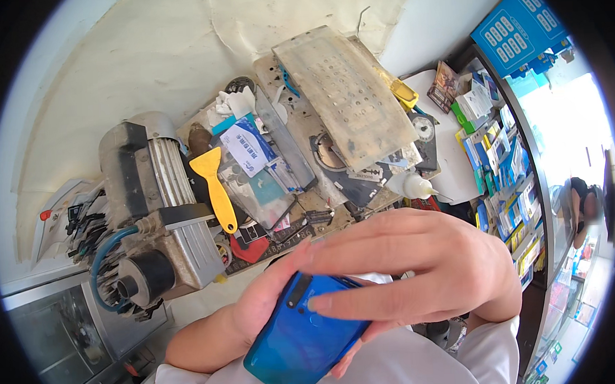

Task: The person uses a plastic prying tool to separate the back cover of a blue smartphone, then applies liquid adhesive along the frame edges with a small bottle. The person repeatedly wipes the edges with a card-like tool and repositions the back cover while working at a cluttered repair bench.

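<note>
A smartphone (299,341) with a glossy blue-to-teal back is tilted in front of my white shirt, its back and camera strip facing up. My left hand (257,299) wraps it from the left side, and fingertips show at its lower right edge. From the right, my right hand (418,262) reaches across its top end. One finger rests on the back beside the camera strip, while another lies along the top edge, and the hand closes on that upper corner. The phone's screen side is hidden.
Beyond my hands lies a cluttered bench with a yellow scraper (216,188), a worn perforated plate (348,96), a razor blade (366,174) and a white bottle (416,186). A motor pump (165,197) stands left. Racks of colourful packets (510,178) line the right.
</note>
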`<action>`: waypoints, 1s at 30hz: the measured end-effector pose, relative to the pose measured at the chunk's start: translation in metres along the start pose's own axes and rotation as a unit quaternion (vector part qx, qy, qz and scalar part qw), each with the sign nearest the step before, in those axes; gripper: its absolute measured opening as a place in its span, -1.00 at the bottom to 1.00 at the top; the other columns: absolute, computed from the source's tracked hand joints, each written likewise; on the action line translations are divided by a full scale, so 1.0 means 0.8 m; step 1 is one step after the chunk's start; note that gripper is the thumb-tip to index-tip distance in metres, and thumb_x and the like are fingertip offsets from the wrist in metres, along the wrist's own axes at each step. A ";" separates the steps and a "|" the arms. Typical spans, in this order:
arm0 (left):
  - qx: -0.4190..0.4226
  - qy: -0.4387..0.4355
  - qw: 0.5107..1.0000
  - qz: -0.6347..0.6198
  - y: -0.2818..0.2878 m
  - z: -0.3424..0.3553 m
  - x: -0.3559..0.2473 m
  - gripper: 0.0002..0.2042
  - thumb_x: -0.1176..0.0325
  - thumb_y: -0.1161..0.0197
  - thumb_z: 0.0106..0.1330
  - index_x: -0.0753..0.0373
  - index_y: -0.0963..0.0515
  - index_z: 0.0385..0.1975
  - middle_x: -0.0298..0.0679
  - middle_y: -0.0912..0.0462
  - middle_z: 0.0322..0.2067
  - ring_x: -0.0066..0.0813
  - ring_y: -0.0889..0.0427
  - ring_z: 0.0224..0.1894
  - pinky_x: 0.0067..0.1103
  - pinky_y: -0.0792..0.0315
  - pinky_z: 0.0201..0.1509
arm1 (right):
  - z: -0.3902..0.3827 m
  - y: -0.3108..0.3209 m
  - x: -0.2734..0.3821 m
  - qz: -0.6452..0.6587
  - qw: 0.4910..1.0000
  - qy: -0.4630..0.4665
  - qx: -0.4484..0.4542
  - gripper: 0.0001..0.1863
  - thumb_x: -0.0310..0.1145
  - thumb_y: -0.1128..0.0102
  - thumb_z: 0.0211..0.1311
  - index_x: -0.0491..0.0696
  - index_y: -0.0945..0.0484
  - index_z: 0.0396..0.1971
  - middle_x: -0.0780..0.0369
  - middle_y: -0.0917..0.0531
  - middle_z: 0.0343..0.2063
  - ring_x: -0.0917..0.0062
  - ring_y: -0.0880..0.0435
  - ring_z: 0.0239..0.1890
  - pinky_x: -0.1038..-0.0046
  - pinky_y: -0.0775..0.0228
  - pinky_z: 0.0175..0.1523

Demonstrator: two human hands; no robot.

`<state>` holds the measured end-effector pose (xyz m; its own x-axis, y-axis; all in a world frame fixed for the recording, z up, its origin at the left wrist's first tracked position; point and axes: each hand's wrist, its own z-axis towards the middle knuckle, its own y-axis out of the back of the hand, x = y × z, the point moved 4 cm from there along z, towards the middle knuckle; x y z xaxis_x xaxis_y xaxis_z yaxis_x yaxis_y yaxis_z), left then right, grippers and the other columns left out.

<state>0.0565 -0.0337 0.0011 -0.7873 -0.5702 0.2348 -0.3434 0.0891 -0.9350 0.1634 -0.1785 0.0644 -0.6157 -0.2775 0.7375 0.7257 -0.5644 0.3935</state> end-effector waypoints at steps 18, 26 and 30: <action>-0.045 0.051 0.998 0.003 -0.014 0.010 -0.013 -0.01 -0.63 0.33 0.30 0.45 -0.47 -0.38 0.26 -0.60 -0.35 0.16 -0.65 -0.31 -0.21 -0.54 -0.22 | 0.001 0.010 -0.009 -0.119 0.989 0.084 -0.032 -0.73 -0.35 -0.47 0.12 -0.18 -0.76 -0.21 0.13 -0.77 -0.20 0.41 -0.70 -0.40 0.47 -0.52 -0.38; -0.057 0.061 0.996 0.006 -0.021 0.014 -0.019 -0.08 -0.57 0.33 0.37 0.40 -0.42 -0.50 0.31 -0.59 -0.37 0.20 -0.64 -0.31 -0.17 -0.54 -0.23 | 0.004 0.011 -0.012 -0.107 0.986 0.103 -0.077 -0.73 -0.36 -0.47 0.10 -0.18 -0.75 -0.22 0.13 -0.76 -0.23 0.43 -0.68 -0.46 0.48 -0.46 -0.43; -0.076 0.061 0.995 0.019 -0.018 0.014 -0.018 -0.09 -0.56 0.32 0.38 0.39 -0.41 -0.52 0.30 -0.59 -0.38 0.19 -0.64 -0.33 -0.16 -0.54 -0.24 | 0.005 0.010 -0.013 -0.109 0.986 0.105 -0.068 -0.72 -0.37 -0.48 0.08 -0.19 -0.74 -0.23 0.14 -0.76 -0.25 0.43 -0.68 -0.46 0.48 -0.47 -0.44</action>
<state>0.0787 -0.0364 0.0084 -0.8542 -0.4614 0.2398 -0.3786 0.2357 -0.8951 0.1773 -0.1769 0.0622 -0.8128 -0.2844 0.5084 0.5300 -0.7233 0.4427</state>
